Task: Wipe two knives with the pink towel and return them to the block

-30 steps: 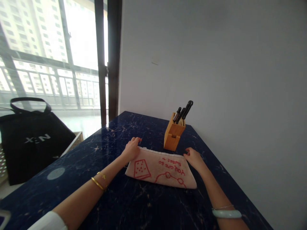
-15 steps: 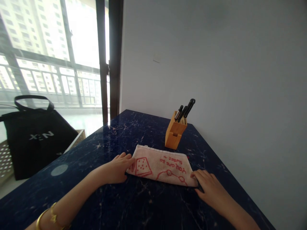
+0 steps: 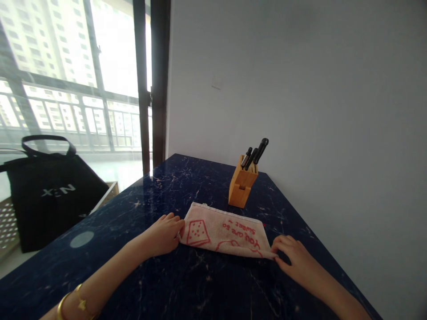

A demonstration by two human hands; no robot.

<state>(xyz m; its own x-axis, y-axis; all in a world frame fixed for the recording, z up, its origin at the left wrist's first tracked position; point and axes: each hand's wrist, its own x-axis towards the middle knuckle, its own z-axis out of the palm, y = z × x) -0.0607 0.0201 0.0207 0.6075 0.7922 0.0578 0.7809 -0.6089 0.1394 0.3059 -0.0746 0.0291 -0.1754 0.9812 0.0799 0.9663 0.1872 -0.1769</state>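
Note:
A pink towel (image 3: 223, 230) with red drawings and lettering lies folded on the dark blue marbled table (image 3: 187, 284). Its lettering reads upside down from here. My left hand (image 3: 165, 233) pinches the towel's near left corner. At the near right corner, my right hand (image 3: 292, 254) holds the edge between thumb and fingers. The near edge is slightly raised and curled between my hands. What lies under the towel is hidden.
A wooden knife block (image 3: 242, 184) with several black-handled knives stands just beyond the towel. A round pale spot (image 3: 82, 239) shows at the table's left. Left of the table, a black bag (image 3: 53, 195) rests by a perforated crate (image 3: 8, 226). A grey wall (image 3: 300, 111) runs behind.
The towel's near edge has curled up and away from me, covering part of the red drawing. My right hand has shifted slightly right; my left still holds its corner.

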